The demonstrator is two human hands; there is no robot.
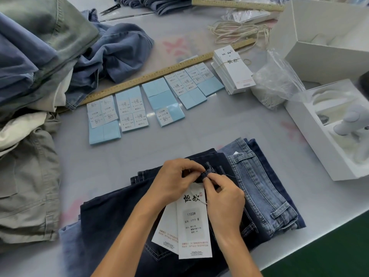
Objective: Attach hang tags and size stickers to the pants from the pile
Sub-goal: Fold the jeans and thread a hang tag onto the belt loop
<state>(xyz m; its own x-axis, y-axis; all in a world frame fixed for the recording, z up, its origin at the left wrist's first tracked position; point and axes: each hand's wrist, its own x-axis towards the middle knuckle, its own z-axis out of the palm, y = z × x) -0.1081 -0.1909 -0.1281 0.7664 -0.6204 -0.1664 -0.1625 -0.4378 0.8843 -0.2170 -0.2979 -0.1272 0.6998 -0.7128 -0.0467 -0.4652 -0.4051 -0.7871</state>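
Grey table (199,132) with sticker sheets (153,96) lined up along a ruler (159,73), and the pants pile (36,96) off to the left. Dark jeans (111,216) sit at the near edge with hang tags (192,222) on top. Left hand (175,180) pinches the belt loop (206,173), right hand (223,196) pinches the tag string (201,202) right at it.

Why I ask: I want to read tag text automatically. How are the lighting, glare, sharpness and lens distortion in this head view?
Head view: soft, even light with faint shadows; mild sheen on the table; wide-angle lens bows the wooden ruler; the hang tag under both hands reads "1103#" and "M", its smaller print is blurred; the sticker sheets read only partly.
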